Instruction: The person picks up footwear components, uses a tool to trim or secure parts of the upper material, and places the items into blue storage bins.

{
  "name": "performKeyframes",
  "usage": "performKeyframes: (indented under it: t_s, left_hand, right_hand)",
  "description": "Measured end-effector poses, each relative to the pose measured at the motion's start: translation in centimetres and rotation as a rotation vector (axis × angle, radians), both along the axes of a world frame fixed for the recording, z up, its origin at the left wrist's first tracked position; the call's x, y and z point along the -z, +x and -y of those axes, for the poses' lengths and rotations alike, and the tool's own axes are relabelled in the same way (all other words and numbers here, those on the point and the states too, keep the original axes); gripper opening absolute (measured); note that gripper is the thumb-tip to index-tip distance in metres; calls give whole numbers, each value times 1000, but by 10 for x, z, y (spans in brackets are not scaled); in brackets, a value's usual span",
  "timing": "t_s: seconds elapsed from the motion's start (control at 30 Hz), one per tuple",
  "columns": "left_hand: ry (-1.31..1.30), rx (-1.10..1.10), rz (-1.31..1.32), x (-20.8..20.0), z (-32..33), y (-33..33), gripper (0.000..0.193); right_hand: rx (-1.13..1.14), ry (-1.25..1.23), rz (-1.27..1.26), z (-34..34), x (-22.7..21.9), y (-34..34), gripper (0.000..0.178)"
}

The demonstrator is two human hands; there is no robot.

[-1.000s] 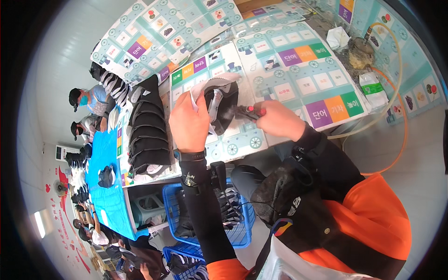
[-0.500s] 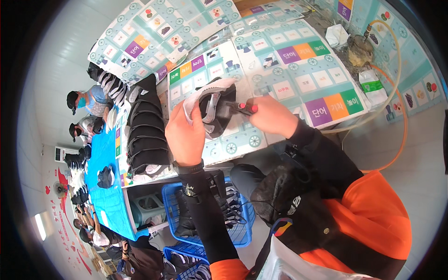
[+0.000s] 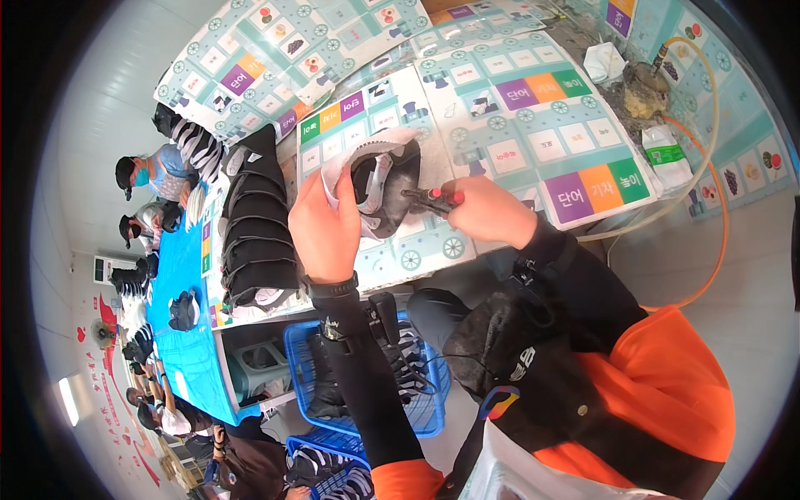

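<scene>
The surface (image 3: 537, 129), covered with colourful printed sheets, is the largest thing. Below its near edge there is a blue basket (image 3: 422, 428) with black and striped pieces inside. On the left lies a row of black pieces (image 3: 254, 223), one overlapping another. To the right of this row, the curved dark piece (image 3: 402, 177) is over the surface, between both hands. The fingers of the left hand (image 3: 325, 231) pinch its pale edge. The right hand (image 3: 492, 212) has fingers closed around a small tool (image 3: 432, 200) with red ends; its tip points toward the dark piece, but I cannot tell if they touch.
</scene>
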State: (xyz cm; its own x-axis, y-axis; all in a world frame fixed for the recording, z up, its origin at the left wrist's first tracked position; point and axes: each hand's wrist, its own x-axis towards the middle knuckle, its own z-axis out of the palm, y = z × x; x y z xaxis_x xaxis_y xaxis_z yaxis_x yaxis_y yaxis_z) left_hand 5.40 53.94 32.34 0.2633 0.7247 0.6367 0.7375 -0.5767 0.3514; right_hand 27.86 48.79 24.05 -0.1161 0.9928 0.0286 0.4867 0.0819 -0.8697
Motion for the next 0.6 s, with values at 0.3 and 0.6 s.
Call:
performKeyframes:
  t_s: [0.3, 0.6]
  left_hand:
    - [-46, -85, -77, 1, -7, 7, 27]
    - [-76, -75, -60, -1, -3, 15, 26]
  right_hand:
    - [199, 134, 21, -8, 3, 3, 20]
    - [157, 92, 58, -7, 1, 17, 17]
